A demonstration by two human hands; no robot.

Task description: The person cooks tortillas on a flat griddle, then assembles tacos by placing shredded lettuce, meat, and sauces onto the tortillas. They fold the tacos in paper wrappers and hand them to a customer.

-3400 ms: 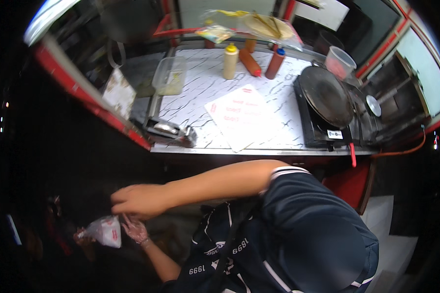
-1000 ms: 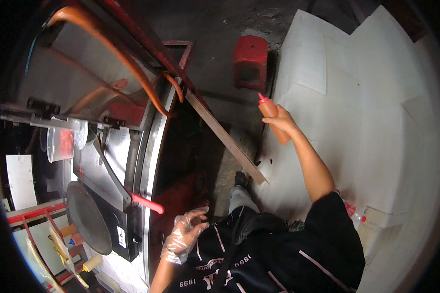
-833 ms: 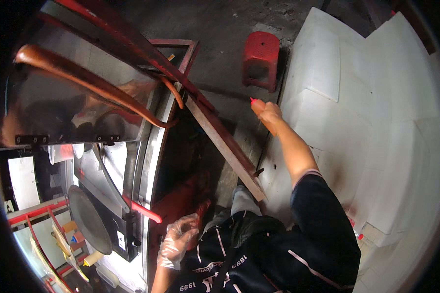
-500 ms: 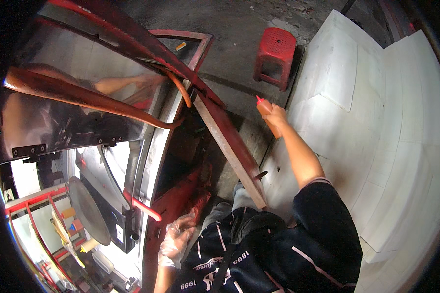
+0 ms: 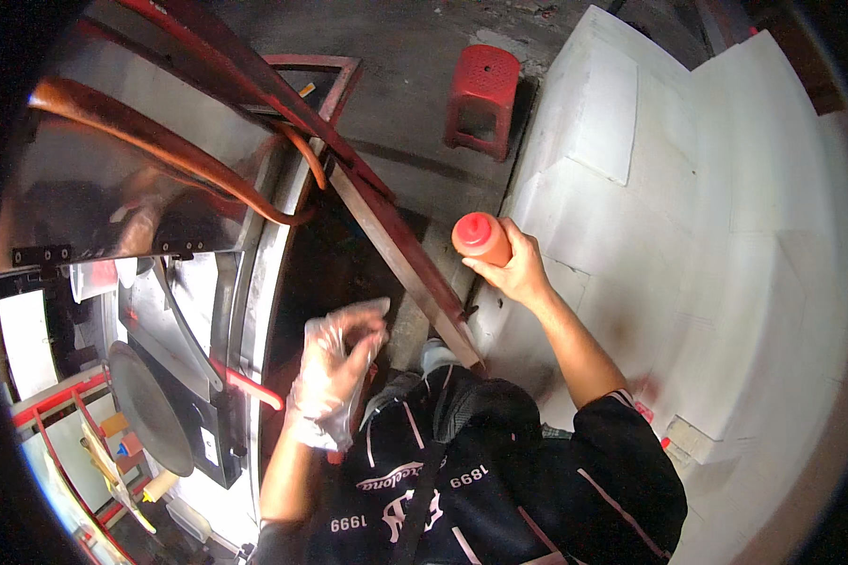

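Observation:
My right hand (image 5: pixel 516 266) is wrapped round a sauce squeeze bottle (image 5: pixel 493 249) with orange-brown contents and a red cap. The cap end faces up toward me, and the bottle is held out over the floor near the white wall. My left hand (image 5: pixel 334 363) wears a clear plastic glove. It hovers in front of my body, its fingers loosely bent and apart from the thumb, with nothing visible in it. Left of it are a red handle (image 5: pixel 252 385) and a round dark griddle plate (image 5: pixel 151 408) on the cooking counter.
A slanting red-edged bar (image 5: pixel 407 264) stands between my hands. A red plastic stool (image 5: pixel 482 99) is on the floor ahead. White panels (image 5: pixel 669 207) line the right side. At lower left a red rack (image 5: pixel 61 400) holds several squeeze bottles. An orange hose (image 5: pixel 188 169) curves across the metal panel.
My right hand has drawn the bottle nearer and turned its cap end toward me. My left hand has risen from low beside my body, its fingers now spread more. The view has shifted slightly.

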